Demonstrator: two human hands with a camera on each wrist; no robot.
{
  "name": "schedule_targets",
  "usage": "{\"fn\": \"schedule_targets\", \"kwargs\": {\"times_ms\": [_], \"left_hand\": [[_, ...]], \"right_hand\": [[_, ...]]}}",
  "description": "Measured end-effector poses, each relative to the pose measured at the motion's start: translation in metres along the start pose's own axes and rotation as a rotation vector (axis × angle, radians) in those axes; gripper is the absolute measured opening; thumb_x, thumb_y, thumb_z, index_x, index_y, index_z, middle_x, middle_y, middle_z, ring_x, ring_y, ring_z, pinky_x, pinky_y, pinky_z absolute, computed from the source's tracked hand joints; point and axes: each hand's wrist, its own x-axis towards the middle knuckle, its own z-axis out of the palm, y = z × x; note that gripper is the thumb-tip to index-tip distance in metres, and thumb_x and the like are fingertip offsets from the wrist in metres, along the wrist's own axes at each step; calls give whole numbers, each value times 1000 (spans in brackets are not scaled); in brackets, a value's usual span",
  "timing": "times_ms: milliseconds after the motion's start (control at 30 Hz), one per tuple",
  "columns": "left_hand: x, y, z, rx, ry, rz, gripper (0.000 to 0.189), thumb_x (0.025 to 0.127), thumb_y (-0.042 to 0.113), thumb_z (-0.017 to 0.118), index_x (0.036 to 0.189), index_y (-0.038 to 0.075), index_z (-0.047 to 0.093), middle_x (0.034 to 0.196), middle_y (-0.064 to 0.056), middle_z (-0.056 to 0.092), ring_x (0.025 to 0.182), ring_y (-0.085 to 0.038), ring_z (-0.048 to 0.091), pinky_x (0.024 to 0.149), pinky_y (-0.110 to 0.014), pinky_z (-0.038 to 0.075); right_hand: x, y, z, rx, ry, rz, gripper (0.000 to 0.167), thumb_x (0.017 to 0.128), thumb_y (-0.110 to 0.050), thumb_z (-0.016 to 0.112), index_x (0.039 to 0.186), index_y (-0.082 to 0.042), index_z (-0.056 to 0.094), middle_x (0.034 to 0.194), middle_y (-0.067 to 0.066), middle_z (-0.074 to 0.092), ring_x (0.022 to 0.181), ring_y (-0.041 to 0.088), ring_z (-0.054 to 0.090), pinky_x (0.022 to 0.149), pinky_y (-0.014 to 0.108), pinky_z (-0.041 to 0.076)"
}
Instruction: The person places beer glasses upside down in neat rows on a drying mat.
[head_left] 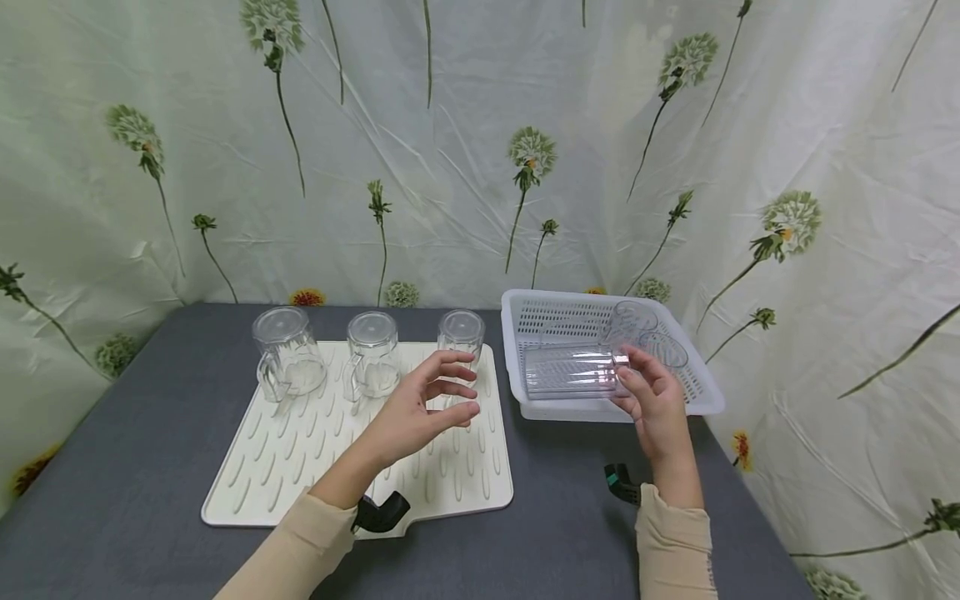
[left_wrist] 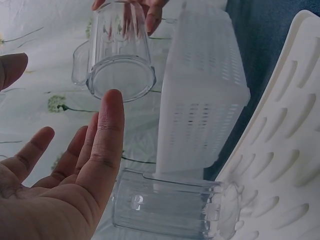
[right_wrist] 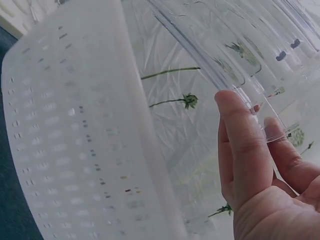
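Note:
My right hand (head_left: 652, 398) pinches a clear mug (head_left: 566, 372) at its rim end, over the front of the white basket. The mug lies on its side in the air, its base turned to the left; the left wrist view shows its handle and round base. My left hand (head_left: 431, 398) is held over the white draining board, fingers spread and slightly bent, with nothing in it. Closest to those fingers is an upside-down clear mug (head_left: 462, 327) on the board. Two more upside-down mugs, a middle one (head_left: 372, 354) and a left one (head_left: 288, 354), stand along the back.
The white perforated basket (head_left: 512, 333) stands at the back right, with more clear glassware (head_left: 663, 347) inside. A ridged white draining board (head_left: 247, 492) lies on the dark grey table (head_left: 112, 467). Behind hangs a flower-print curtain (head_left: 457, 167).

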Motion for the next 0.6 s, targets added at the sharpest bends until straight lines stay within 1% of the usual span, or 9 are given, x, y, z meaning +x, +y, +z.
{"fn": "schedule_targets", "kwargs": {"times_ms": [100, 333, 367, 467, 600], "left_hand": [[1, -1, 1, -11, 2, 6, 63, 98, 11, 79, 154, 20, 51, 144, -18, 60, 127, -42, 66, 87, -38, 68], [3, -3, 3, -25, 14, -16, 61, 98, 12, 79, 152, 24, 53, 143, -14, 60, 125, -31, 69, 86, -41, 68], [3, -3, 3, -25, 14, -20, 61, 98, 13, 79, 151, 25, 53, 143, -13, 60, 125, -31, 69, 87, -41, 68], [4, -4, 4, -27, 13, -36, 62, 98, 14, 80, 152, 26, 52, 144, -13, 60, 128, -34, 67, 87, -40, 68], [5, -6, 5, -47, 9, -51, 61, 98, 14, 79, 152, 25, 52, 145, -13, 59, 131, -41, 65, 87, -41, 68]], "right_hand": [[-2, 4, 3, 20, -7, -9, 26, 105, -6, 59, 127, -17, 67, 118, -3, 65, 97, 8, 68, 75, 22, 63], [-6, 11, 13, 74, -36, -13, 28, 105, -7, 57, 132, -14, 64, 120, -1, 66, 101, 9, 70, 79, 24, 65], [-7, 12, 14, 83, -39, -13, 28, 105, -7, 57, 132, -14, 64, 120, -1, 67, 100, 8, 70, 79, 23, 65], [-8, 15, 17, 111, -53, -14, 29, 105, -6, 56, 131, -15, 65, 118, -2, 68, 97, 8, 71, 76, 22, 64], [-10, 20, 21, 143, -86, -40, 29, 105, -6, 56, 130, -15, 67, 117, -1, 69, 97, 8, 72, 76, 23, 65]]}}
